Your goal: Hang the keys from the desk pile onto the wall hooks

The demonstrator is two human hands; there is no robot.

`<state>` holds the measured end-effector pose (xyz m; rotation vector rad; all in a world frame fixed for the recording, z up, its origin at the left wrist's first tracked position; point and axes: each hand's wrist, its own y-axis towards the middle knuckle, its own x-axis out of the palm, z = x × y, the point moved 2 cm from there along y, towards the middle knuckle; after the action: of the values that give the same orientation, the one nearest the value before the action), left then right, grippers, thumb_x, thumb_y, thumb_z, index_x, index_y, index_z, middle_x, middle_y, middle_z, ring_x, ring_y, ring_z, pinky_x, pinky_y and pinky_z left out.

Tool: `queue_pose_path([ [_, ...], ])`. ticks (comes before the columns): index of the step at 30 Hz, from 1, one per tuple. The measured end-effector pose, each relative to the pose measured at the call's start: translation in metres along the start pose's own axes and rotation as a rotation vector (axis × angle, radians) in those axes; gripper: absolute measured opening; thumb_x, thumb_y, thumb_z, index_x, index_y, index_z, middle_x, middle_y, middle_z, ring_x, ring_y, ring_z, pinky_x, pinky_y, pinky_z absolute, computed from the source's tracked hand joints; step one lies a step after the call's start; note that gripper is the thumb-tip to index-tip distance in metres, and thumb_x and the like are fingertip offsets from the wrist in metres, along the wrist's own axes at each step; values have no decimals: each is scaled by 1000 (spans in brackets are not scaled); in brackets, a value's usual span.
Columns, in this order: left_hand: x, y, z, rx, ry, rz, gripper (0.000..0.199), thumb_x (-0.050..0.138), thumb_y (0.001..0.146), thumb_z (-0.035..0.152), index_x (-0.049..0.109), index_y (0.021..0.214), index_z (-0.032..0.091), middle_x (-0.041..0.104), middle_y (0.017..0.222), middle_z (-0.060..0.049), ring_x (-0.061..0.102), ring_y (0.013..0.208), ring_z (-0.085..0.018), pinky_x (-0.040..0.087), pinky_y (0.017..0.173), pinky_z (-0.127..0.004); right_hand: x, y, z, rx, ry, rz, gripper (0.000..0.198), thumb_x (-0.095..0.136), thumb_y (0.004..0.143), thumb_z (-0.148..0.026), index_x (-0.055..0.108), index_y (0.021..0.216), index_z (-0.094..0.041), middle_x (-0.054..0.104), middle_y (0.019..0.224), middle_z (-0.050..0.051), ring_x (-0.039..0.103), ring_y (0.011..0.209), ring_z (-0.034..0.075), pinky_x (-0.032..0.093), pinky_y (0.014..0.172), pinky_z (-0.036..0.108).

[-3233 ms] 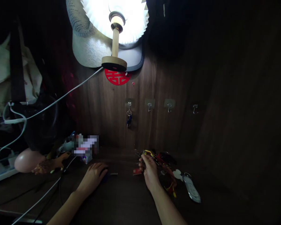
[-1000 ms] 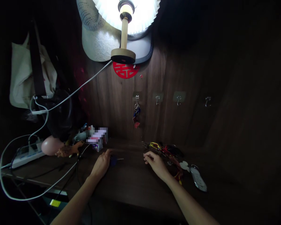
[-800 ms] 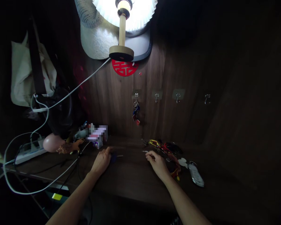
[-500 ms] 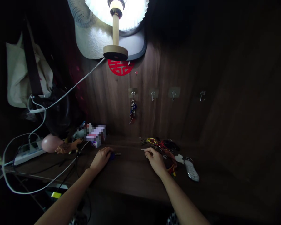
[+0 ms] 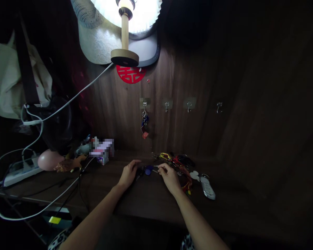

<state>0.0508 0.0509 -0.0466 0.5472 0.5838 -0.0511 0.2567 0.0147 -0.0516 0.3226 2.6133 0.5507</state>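
My left hand (image 5: 128,174) rests low over the shelf, its fingers stretched out to the right and apart, holding nothing I can see. Just right of its fingertips lie a round blue key fob (image 5: 148,170) and some dark keys (image 5: 140,172). My right hand (image 5: 169,176) pinches a thin silvery key (image 5: 155,166) between thumb and index finger, close to the fob; whether the two touch is too small to tell. Behind and right of this hand lies a tangle of keys and cords with a yellow carabiner (image 5: 166,156) and red-brown straps (image 5: 187,175).
A silver-white remote-like object (image 5: 207,186) lies at right. One keyring (image 5: 144,125) hangs from a wall hook (image 5: 145,103); several other hooks line the wall. At left are a power strip (image 5: 23,175), a pink balloon-like ball (image 5: 50,160) and a white cable (image 5: 75,95). A lamp (image 5: 125,33) shines above.
My left hand has moved right, toward my right hand, and its fingers have come off the blue fob. The fob now lies between both hands. The view has shifted slightly right.
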Motion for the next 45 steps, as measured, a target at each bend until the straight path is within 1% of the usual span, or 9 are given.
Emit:
queue_pose_path([
  [3, -3, -4, -3, 14, 47, 89, 31, 39, 82, 13, 60, 103, 21, 68, 101, -3, 63, 96, -16, 49, 88, -29, 1, 0, -1, -45, -49, -1, 20, 43, 77, -31, 61, 77, -22, 69, 75, 2, 64, 70, 18, 47, 68, 29],
  [5, -3, -6, -1, 56, 86, 70, 31, 38, 85, 15, 60, 106, 21, 67, 104, -4, 62, 99, -16, 48, 90, -31, 2, 0, 0, -89, -83, -8, 22, 42, 78, -30, 62, 79, -22, 69, 82, 3, 64, 76, 19, 48, 69, 29],
  [9, 4, -13, 15, 254, 232, -170, 35, 46, 86, 24, 54, 120, 26, 60, 121, -3, 53, 114, -19, 41, 97, -36, 4, 1, 3, -165, -171, 16, 25, 40, 79, -25, 63, 87, -21, 69, 89, 5, 63, 87, 20, 47, 79, 33],
  [12, 8, -16, 22, 269, 323, -267, 36, 50, 85, 28, 53, 121, 28, 57, 125, -4, 50, 116, -21, 39, 98, -39, 1, 2, 9, -136, -199, 109, 28, 39, 78, -20, 61, 96, -21, 68, 92, 5, 63, 88, 19, 47, 82, 34],
  [17, 7, -17, 19, 160, 377, -234, 21, 51, 83, 25, 61, 101, 23, 65, 106, -6, 56, 103, -22, 40, 91, -39, -8, 0, 17, 28, -253, 300, 30, 40, 77, -17, 56, 102, -22, 69, 88, 4, 64, 83, 19, 48, 78, 33],
  [26, 0, -18, 19, 177, 385, -107, 21, 43, 89, 30, 60, 96, 21, 67, 93, -5, 60, 89, -21, 42, 84, -35, -9, 1, 17, 64, -185, 294, 30, 40, 75, -18, 53, 102, -19, 66, 95, 8, 64, 89, 20, 47, 82, 35],
  [35, -11, -17, 17, -23, -32, 44, 23, 42, 87, 39, 56, 89, 21, 67, 80, 0, 62, 76, -16, 46, 72, -26, -9, 2, 12, -33, -114, 344, 28, 40, 76, -22, 55, 100, -19, 66, 88, 7, 62, 86, 20, 47, 80, 36],
  [40, -13, -11, 9, -135, -375, 111, 30, 50, 81, 48, 56, 80, 18, 68, 74, -2, 64, 73, -16, 49, 72, -26, -5, -1, 4, -121, -93, 227, 28, 40, 80, -22, 55, 103, -20, 65, 89, 5, 62, 83, 18, 50, 73, 31],
  [45, -10, -10, 8, -243, -631, 36, 36, 59, 73, 50, 56, 85, 16, 70, 72, -3, 65, 69, -17, 51, 69, -28, 6, -9, -13, -309, -189, 92, 26, 38, 84, -17, 58, 101, -22, 65, 91, 5, 61, 86, 17, 48, 79, 31],
])
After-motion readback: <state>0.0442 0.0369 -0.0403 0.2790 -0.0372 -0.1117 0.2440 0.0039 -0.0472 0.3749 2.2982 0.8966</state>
